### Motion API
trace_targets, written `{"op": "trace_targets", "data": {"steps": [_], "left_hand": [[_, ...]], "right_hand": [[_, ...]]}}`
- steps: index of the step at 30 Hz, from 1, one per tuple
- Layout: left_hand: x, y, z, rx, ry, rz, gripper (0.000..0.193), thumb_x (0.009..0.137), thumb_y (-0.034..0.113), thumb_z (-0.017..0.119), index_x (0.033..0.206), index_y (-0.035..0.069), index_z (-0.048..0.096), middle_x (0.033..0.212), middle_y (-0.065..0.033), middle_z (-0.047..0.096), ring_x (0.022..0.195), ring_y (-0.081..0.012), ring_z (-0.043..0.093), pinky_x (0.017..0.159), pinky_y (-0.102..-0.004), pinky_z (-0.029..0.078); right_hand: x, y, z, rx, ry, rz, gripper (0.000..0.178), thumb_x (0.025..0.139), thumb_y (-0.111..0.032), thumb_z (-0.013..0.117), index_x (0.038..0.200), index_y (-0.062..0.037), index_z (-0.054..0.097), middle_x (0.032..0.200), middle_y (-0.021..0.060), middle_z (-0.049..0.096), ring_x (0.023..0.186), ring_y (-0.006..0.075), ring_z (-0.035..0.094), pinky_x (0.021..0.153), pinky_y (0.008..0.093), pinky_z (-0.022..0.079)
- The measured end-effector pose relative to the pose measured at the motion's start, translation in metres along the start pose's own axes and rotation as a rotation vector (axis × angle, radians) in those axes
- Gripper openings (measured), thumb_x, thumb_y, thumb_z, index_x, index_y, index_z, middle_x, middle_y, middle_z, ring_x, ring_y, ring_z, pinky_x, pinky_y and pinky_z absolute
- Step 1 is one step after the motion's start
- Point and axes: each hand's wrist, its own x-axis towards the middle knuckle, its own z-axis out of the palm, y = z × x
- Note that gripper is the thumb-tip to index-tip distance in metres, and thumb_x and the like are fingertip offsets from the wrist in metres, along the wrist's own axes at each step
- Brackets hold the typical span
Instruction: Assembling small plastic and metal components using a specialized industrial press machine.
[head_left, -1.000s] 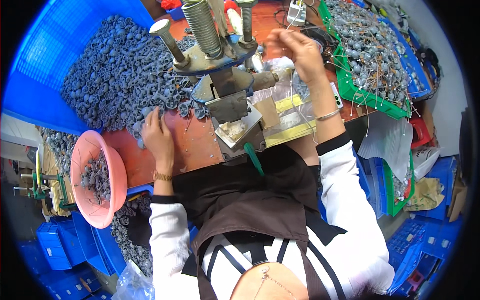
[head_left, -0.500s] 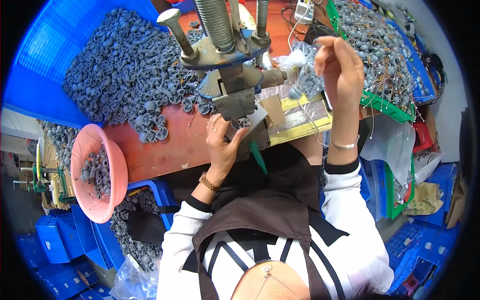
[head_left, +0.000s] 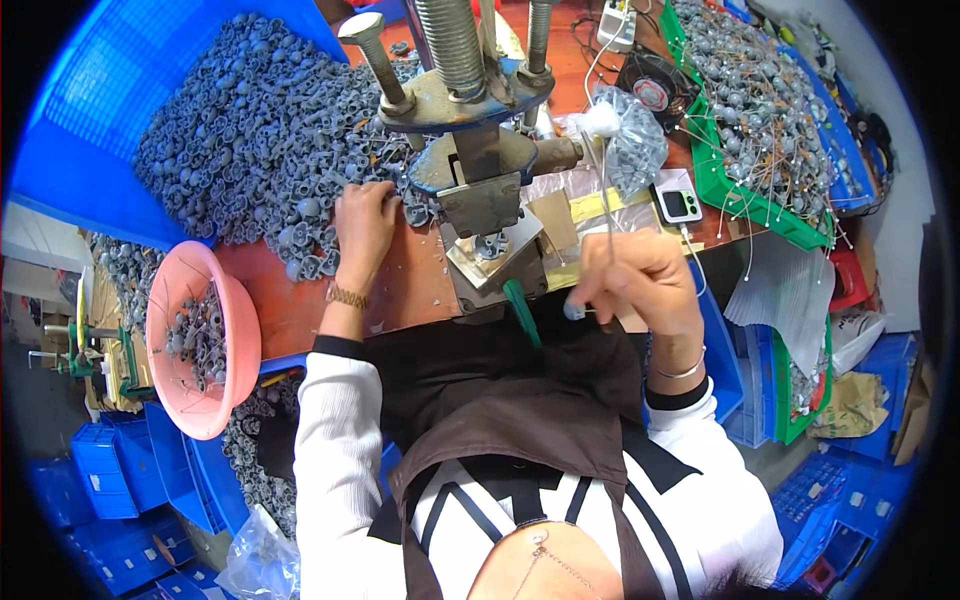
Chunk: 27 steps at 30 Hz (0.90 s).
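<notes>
My left hand (head_left: 366,226) lies at the near edge of a heap of small grey cup-shaped plastic parts (head_left: 255,130); its fingers are curled, and anything inside them is hidden. My right hand (head_left: 645,283) is in front of the table, right of the press, its fingers pinched on a small grey rounded part (head_left: 573,311). Between my hands stands a screw-driven metal press (head_left: 480,205). Below its head, a grey cup part (head_left: 490,246) sits on the pale block of the press base (head_left: 510,262). A green handle (head_left: 521,312) juts toward me from the base.
A pink bowl (head_left: 240,345) with grey parts stands at the left. At the right, a green tray (head_left: 712,165) holds many wired grey parts. A bag of grey parts (head_left: 635,145), a small white device with a screen (head_left: 680,203) and a fan (head_left: 652,95) lie behind my right hand.
My left hand has moved left from the press base to the heap. My right hand has come down and nearer from beside the green tray, its fingers now pinched on a grey part.
</notes>
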Motion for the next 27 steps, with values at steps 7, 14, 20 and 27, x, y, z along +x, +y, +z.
{"op": "trace_targets", "data": {"steps": [7,14,20,27], "left_hand": [[-0.008,-0.005,-0.002,0.146,-0.021,0.119,0.014,0.070,0.008,0.067,0.081,-0.001,0.065,0.083,-0.0161,0.061,0.085,-0.0320,0.055,0.072,-0.0405,0.042],[-0.050,0.045,-0.014,-1.689,0.076,-0.654,0.024,0.093,0.013,0.053,0.114,0.002,0.055,0.102,-0.0082,0.062,0.095,-0.0194,0.058,0.080,-0.0328,0.048],[-0.077,0.086,-0.018,-2.161,-0.050,-0.663,0.033,0.097,0.015,0.048,0.127,0.002,0.046,0.112,-0.0116,0.059,0.106,-0.0239,0.058,0.090,-0.0360,0.049],[-0.077,0.111,-0.014,-2.150,-0.120,-0.623,0.033,0.097,0.015,0.047,0.126,0.001,0.046,0.113,-0.0135,0.059,0.104,-0.0251,0.059,0.090,-0.0374,0.049]], "right_hand": [[-0.004,0.002,0.018,-0.208,0.055,0.307,0.018,0.087,-0.003,0.052,0.091,0.0038,0.068,0.058,0.0029,0.057,0.050,0.0064,0.051,0.046,0.0205,0.037],[-0.003,0.067,0.043,-0.294,0.114,0.353,0.024,0.089,-0.012,0.059,0.071,0.0021,0.065,0.057,0.0015,0.057,0.051,0.0065,0.051,0.047,0.0221,0.037],[-0.005,0.087,0.046,-0.211,0.079,0.420,0.030,0.090,-0.019,0.059,0.069,0.0017,0.064,0.058,0.0011,0.058,0.052,0.0055,0.052,0.047,0.0213,0.037],[-0.017,0.088,0.034,-0.152,0.123,0.470,0.029,0.089,-0.019,0.059,0.069,0.0016,0.064,0.054,0.0021,0.055,0.050,0.0042,0.048,0.046,0.0226,0.035]]}}
